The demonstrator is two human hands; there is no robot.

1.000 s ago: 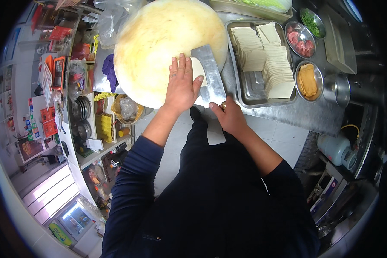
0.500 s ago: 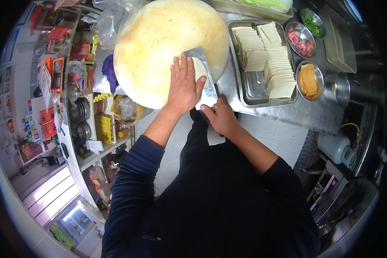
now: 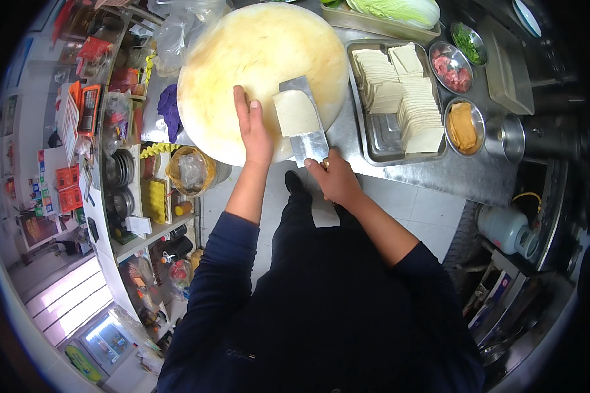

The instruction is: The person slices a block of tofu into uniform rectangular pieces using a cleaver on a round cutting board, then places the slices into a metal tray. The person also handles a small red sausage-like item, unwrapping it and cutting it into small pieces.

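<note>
My right hand (image 3: 335,178) grips the handle of a cleaver (image 3: 310,145), whose broad blade lies flat over the near right part of a round chopping block (image 3: 242,59). On the blade rests a thin, pale, square slice of tofu (image 3: 296,112). My left hand (image 3: 254,128) is just left of the slice, fingers stretched out and holding nothing, over the block. To the right of the block, a metal tray (image 3: 385,159) carries rows of similar overlapping pale slices (image 3: 421,121).
Bowls of raw meat (image 3: 451,69), chopped greens (image 3: 466,44) and orange-brown slices (image 3: 462,128) stand right of the tray. A Chinese cabbage (image 3: 400,10) lies behind it. Purple cloth (image 3: 169,112) is left of the block. A gas cylinder (image 3: 505,228) stands at lower right.
My left hand has come off the pale slice and moved left. The slice now shows whole on the blade. The cleaver remains in my right hand, nearly in place.
</note>
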